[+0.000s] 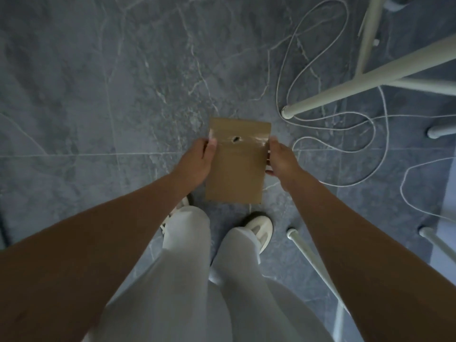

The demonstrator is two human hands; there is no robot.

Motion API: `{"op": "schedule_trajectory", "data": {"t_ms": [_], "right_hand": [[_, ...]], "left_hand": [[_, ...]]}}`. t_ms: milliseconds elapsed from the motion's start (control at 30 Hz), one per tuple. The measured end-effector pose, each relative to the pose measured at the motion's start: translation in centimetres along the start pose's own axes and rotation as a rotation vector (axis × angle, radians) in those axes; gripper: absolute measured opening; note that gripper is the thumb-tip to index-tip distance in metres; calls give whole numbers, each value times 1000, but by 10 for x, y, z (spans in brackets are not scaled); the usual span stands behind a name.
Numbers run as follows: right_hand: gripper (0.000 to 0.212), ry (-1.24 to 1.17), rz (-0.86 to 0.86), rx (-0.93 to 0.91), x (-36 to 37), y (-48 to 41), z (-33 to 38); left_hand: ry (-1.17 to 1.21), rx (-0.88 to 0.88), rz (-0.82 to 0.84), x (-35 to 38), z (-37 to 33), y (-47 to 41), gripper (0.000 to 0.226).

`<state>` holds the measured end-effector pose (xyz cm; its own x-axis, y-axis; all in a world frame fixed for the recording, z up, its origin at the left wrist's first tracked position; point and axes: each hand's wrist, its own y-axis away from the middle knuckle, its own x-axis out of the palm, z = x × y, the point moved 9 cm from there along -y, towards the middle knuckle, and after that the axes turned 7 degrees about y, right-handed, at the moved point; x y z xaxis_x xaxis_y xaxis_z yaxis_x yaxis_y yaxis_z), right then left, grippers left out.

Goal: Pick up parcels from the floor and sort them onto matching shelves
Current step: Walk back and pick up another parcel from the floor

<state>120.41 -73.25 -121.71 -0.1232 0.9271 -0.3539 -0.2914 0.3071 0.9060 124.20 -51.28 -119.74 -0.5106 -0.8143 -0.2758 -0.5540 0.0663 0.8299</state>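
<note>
Looking down through the head view, a flat brown rectangular cardboard parcel [237,169] sits between both hands, held above the dark grey veined stone-tile floor [111,95].

The left hand [196,164] grips the parcel's left edge. Its thumb lies on the upper face and the other fingers curl underneath, out of sight. The right hand [283,164] grips the opposite edge in much the same way, with its fingers wrapped round the side.

A strip of clear glossy tape [256,139] crosses the parcel level with the two thumbs, and a small dark torn hole [236,138] sits midway between the hands. The parcel's far end juts past the fingertips; its near end reaches back between the wrists.

Beneath the grip, toward the person, are white loose trousers [185,255] and a pale shoe [259,227] — the other shoe is mostly hidden under the parcel's near left corner.

Out beyond the right hand, a thin white cable [365,129] loops over the tiles. It runs around the foot of a white round metal leg [370,77] that slants up toward the far right.
</note>
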Motion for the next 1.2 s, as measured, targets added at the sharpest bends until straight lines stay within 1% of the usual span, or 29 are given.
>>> {"op": "schedule_trajectory", "data": {"t_ms": [67,133,267,367,467,567,767,867,1000,1100,1200], "right_hand": [[67,-107,49,101,8,1,-11],[71,-184,105,172,18,8,-15],[81,-198,78,224,19,21,-17],[80,-231,92,200,18,48,1],[76,-240,111,138,14,90,37],[67,-226,117,62,1,142,86],[67,-130,100,-69,-29,254,172],[65,-123,93,-122,-45,312,207],[55,-249,178,-211,-66,392,254],[50,-258,219,-300,-82,450,283],[45,-230,246,-348,-93,509,299]], "left_hand": [[139,-21,16,4,10,-2,60],[246,-72,73,13,21,-5,59],[282,-102,182,19,22,3,52],[293,-63,182,-3,8,14,51],[296,-40,123,-39,-9,33,53],[326,-5,65,-76,-40,71,50],[388,81,-62,-155,-105,166,48],[414,140,-142,-197,-142,218,48],[496,204,-227,-243,-186,289,47],[552,272,-294,-275,-216,350,47],[634,351,-393,-303,-240,421,51]]}}
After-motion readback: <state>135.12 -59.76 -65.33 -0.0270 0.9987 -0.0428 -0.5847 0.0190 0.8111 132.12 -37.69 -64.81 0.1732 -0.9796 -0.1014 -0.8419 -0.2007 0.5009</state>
